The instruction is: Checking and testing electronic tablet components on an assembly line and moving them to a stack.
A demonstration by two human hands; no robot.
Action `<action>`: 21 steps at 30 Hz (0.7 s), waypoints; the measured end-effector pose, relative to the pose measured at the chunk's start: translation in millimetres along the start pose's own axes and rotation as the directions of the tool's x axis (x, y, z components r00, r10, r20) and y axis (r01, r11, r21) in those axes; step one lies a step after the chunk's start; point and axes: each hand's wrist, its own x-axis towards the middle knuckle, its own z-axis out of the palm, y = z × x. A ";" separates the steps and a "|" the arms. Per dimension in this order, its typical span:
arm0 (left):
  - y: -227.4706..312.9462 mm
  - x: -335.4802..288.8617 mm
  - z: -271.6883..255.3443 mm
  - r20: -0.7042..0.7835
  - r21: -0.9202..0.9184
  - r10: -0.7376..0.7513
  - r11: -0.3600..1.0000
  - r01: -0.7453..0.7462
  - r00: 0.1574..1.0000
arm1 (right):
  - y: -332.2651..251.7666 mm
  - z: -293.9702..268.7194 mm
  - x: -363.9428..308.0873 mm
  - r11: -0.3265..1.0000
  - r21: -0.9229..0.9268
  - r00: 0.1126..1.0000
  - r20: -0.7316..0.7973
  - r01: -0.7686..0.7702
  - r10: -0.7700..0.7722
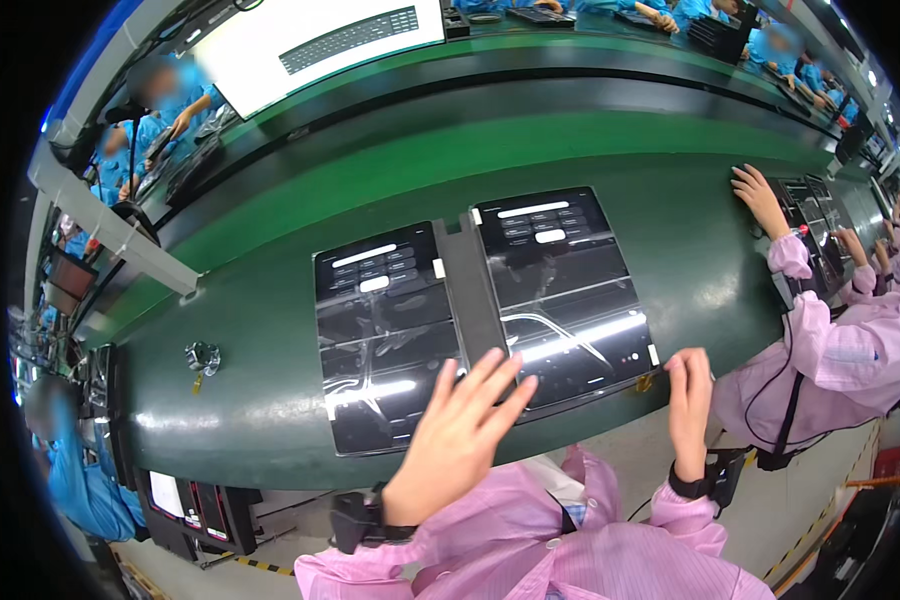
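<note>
Two dark glossy display panels lie side by side on the green table: a left panel (385, 335) and a right panel (565, 290). Both carry wrinkled clear film and white printed boxes near their far ends. A dark grey strip (475, 300) runs between them. Over the near end of that strip, my left hand (462, 432) is spread open, its fingertips reaching the right panel's near-left corner. Just off the right panel's near-right corner, my right hand (688, 400) has its fingers bent and pressed together. What sits in them, if anything, is hidden. An amber tab (644, 383) shows at that corner.
Crumpled clear film (202, 357) lies on the table at the left. To the right, a co-worker in pink (840, 340) works by dark parts. A metal post (120, 220) stands at the far left, and a bright monitor (320, 50) beyond the table.
</note>
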 end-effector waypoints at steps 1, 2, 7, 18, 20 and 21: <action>5.5 5.6 8.2 0.018 -0.003 0.011 1.000 -0.011 1.000 | -4.4 2.7 -7.0 1.000 -0.009 1.000 -0.004 -0.005 0.005; 7.7 13.0 21.1 0.040 -0.016 0.041 0.999 -0.041 0.998 | -4.2 4.3 -12.0 0.998 -0.020 0.998 0.035 -0.053 0.054; 16.5 53.6 68.8 -0.029 -0.052 0.045 0.998 -0.047 0.999 | -3.0 6.6 -22.2 0.997 0.029 0.996 0.038 -0.076 0.075; 35.3 83.4 94.0 0.033 0.133 -0.009 0.991 0.004 0.999 | -3.3 14.5 -32.0 0.988 0.108 0.991 0.094 -0.108 0.098; 36.2 84.1 94.6 0.037 0.159 0.006 0.987 -0.012 0.999 | -5.0 10.3 -37.5 0.984 0.124 0.989 0.091 -0.131 0.120; 37.9 84.3 94.9 0.045 0.149 -0.003 0.989 -0.004 0.999 | -1.9 7.3 -44.5 0.982 0.139 0.989 0.087 -0.128 0.116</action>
